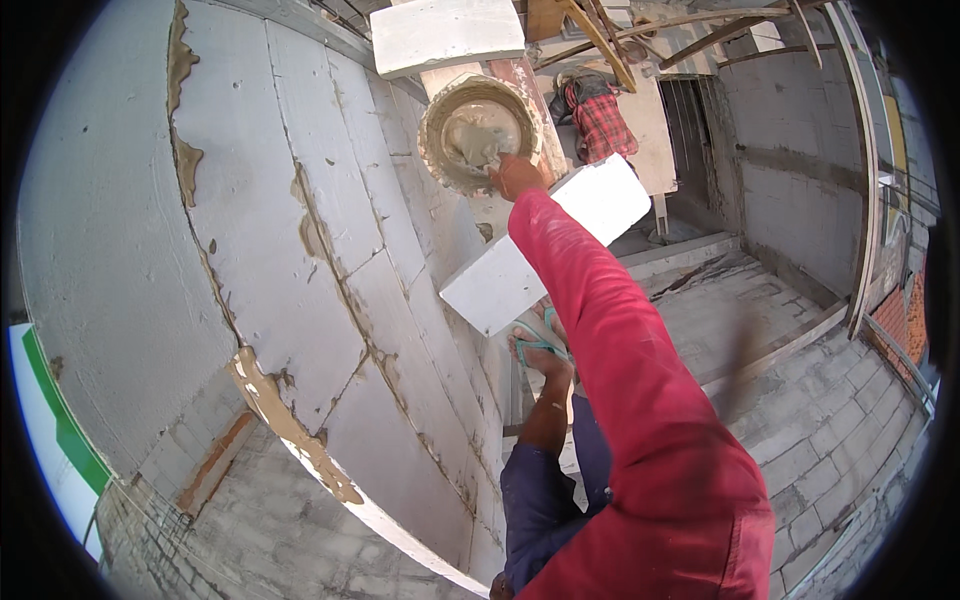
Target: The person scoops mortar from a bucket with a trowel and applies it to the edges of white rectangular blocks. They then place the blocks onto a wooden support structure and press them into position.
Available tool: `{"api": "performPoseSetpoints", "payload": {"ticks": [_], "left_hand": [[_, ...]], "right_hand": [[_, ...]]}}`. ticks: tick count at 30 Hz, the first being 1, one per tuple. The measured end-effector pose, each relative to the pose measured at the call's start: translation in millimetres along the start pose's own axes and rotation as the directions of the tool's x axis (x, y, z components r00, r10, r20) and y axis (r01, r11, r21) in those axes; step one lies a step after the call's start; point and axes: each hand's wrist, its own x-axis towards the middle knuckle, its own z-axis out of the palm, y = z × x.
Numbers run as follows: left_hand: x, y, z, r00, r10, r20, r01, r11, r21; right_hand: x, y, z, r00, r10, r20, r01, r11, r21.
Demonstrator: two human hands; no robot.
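Where the long red sleeve [615, 320] ends, the right grip [517, 176] hangs at the near right edge of a round bucket [430, 140], its fingers reaching in over the rim. Wet grey mortar [478, 130] fills the bottom of the bucket, so it lies just ahead of the fingertips and a little to their left, well inside the mortar-crusted wall. The fingers look bent, but whether they pinch a tool or only the mortar I cannot tell, since the spot is small and smeared with grey. Below the forearm, a long white block [607, 200] lies slantwise, nearer the body than the bucket, with the sleeve crossing in front of its middle. Another white block [448, 38] sits just beyond the bucket, and a reddish plank [522, 85] runs along the bucket's right side. At the lower edge, a scrap of skin beside the dark shorts [535, 510] may belong to the left hand; too little shows to read its state. Left of all this rises a wall [310, 220] of large pale blocks, mortar bulging from its joints, while a person in a checked shirt [602, 115] bends down beyond the slanted block.
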Motion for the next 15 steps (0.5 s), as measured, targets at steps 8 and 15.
{"api": "performPoseSetpoints", "payload": {"ticks": [8,15], "left_hand": [[-2.4,19.8,-22.9,0.993,0.116,0.031,-0.116,0.993,-0.019],[-10.8,10.6,-54.2,0.964,0.260,0.055,-0.244,0.949,-0.197]], "right_hand": [[-111.5,-0.7,-60.5,0.982,-0.126,-0.139,0.167,0.926,0.339],[-277.9,-50.1,-160.9,0.979,-0.187,0.085,0.137,0.903,0.407]]}}
